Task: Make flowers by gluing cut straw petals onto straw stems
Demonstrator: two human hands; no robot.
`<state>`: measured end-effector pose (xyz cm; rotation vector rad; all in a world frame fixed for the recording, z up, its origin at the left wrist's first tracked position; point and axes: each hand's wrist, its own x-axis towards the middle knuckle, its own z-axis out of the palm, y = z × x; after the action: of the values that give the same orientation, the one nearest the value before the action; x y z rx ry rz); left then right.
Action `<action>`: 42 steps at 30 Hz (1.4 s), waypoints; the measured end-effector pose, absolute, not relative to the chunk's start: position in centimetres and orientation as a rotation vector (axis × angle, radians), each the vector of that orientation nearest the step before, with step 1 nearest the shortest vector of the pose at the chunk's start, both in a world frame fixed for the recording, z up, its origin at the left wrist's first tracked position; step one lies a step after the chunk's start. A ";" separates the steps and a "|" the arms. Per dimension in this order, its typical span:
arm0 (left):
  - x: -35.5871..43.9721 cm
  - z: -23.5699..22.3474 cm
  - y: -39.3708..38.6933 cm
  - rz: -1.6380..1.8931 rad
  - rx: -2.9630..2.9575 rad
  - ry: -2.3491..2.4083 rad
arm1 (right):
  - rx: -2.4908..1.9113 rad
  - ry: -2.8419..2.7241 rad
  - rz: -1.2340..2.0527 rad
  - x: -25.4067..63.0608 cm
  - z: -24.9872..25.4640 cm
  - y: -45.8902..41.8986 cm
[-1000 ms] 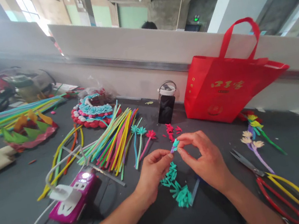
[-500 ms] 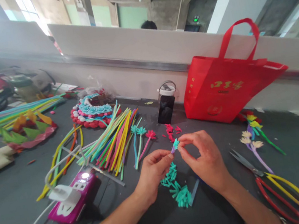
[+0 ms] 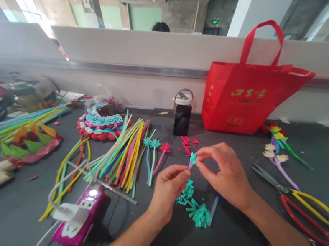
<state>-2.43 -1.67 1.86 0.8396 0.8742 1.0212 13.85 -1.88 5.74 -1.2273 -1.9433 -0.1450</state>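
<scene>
Between my two hands is a small pipe-cleaner flower (image 3: 193,159) with teal petals and a purple stem. My left hand (image 3: 172,187) pinches its stem between thumb and forefinger. The thumb and forefinger of my right hand (image 3: 224,172) close on the petals from the right; whether they grip a separate piece is too small to tell. Below the hands lie cut teal pieces (image 3: 200,215) in two heaps, and beyond them some red pieces (image 3: 186,144). Finished teal flowers (image 3: 154,143) and a red flower (image 3: 165,147) rest to the left of these.
Scissors (image 3: 286,190) with red and yellow handles lie at right, near cream flowers (image 3: 271,153). A red bag (image 3: 249,95) and a phone (image 3: 182,120) against a bottle stand behind. Left are pipe cleaners (image 3: 125,155), a purple power strip (image 3: 79,216) with a cable, and a decorated crown (image 3: 102,121).
Both hands stay nearly in place with the flower between them. The view has shifted very slightly; nothing is let go or picked up.
</scene>
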 end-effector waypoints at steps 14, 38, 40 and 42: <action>-2.6 2.2 -1.7 1.019 0.853 0.853 | -1.266 -2.009 -0.164 14.6 6.7 -2.2; -2.5 2.6 -1.9 1.065 0.919 0.883 | -1.237 -2.000 -0.155 14.1 6.5 -2.3; -2.5 2.5 -1.9 1.067 0.932 0.894 | -1.249 -1.994 -0.155 14.0 6.5 -2.3; -2.5 2.4 -2.0 1.068 0.937 0.898 | -1.255 -1.986 -0.161 13.9 6.5 -2.3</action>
<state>-2.49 -1.97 2.39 0.9373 0.8984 1.0680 13.93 -2.30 6.52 -1.2547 -1.9863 -0.1609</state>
